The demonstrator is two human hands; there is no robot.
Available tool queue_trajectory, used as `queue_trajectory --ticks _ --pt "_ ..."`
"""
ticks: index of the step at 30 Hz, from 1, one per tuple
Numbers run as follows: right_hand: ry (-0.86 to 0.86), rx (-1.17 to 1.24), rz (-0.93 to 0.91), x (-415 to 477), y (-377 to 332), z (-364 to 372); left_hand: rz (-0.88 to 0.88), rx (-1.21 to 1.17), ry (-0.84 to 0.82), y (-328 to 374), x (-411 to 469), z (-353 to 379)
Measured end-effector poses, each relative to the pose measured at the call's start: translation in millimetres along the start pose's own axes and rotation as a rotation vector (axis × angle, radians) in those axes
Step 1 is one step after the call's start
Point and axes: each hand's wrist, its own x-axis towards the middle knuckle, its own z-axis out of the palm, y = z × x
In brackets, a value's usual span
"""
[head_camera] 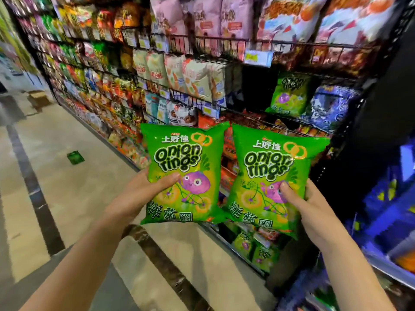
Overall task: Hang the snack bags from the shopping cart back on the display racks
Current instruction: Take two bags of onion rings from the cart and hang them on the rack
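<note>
Head view shows you holding two green snack bags up in front of the display rack (226,61), side by side with their inner edges touching. The left bag (183,173) is in your left grip (143,189) and the right bag (269,180) is in your right grip (310,207). Each grip pinches its bag at the lower outer corner, with the thumb on the front and the fingers curled behind.

A matching bag (289,95) already sits on the rack, up and to the right, with a dark gap (256,86) just beside it. That gap looks like the home for these two. Place one bag at a time, and move your pinch up to the top seam so you don't squeeze the puffed middle. No hook or hang hole is visible from here, so find it before you push.

Both bags read "上好佳" in white at the top, "Onion rings" in dark letters and "洋葱圈" along the bottom, above a purple onion cartoon on a bicycle. The price tag (258,57) on the rail is too blurred to read. More green bags (262,254) lie on the lowest shelf.
</note>
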Motion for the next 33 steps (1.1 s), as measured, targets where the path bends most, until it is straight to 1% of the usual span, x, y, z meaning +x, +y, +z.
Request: queue_trajectory --ticks 4,7,10,13,17,21,26,33 --pt "0.127 -0.019 -0.042 45.8 -1.1 1.5 0.020 0.017 -0.116 -1.1 88.8 -9.8" --pt "0.214 -0.034 -0.077 75.8 -1.7 11.0 0.033 0.018 -0.156 1.2 152.2 -17.5" --pt "0.300 -0.044 -0.102 109.6 -0.6 29.3 0.032 0.027 -0.277 5.8 220.9 -31.1" --pt "0.377 -0.055 -0.083 144.6 -3.7 51.3 0.036 0.018 -0.369 14.2 279.4 -44.7" --pt "0.469 -0.092 -0.048 187.7 -11.5 74.4 0.053 0.048 -0.431 23.5 347.6 -58.7" --pt "0.510 -0.073 -0.035 220.5 -18.2 86.7 0.052 0.048 -0.475 30.8 392.3 -66.1" --pt "0.553 -0.056 -0.030 253.1 -17.5 89.9 0.039 0.056 -0.475 33.1 421.8 -66.1" --pt "0.505 -0.016 -0.037 286.8 -17.8 86.1 0.064 0.020 -0.497 24.8 444.4 -71.9"
